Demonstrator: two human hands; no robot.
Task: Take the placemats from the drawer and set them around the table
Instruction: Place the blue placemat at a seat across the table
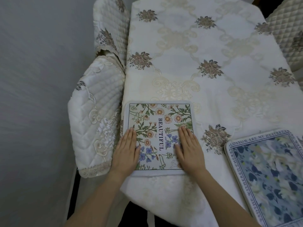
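Observation:
A square placemat [158, 122] printed with daisies, blue flowers and the word BEAUTIFUL lies flat near the table's left front corner. My left hand [126, 153] presses flat on its left edge, fingers straight. My right hand [188, 149] lies flat on its right part, fingers straight too. A second placemat [268, 174], blue and white with lettering round its border, lies at the front right, cut off by the frame edge. The table [205, 54] wears a cream cloth with embroidered flower bunches.
Two chairs with white quilted covers, one near [95, 118] and one farther [109, 25], stand tight against the table's left side. A beige quilted chair back [288, 38] is at the right. A grey wall fills the left.

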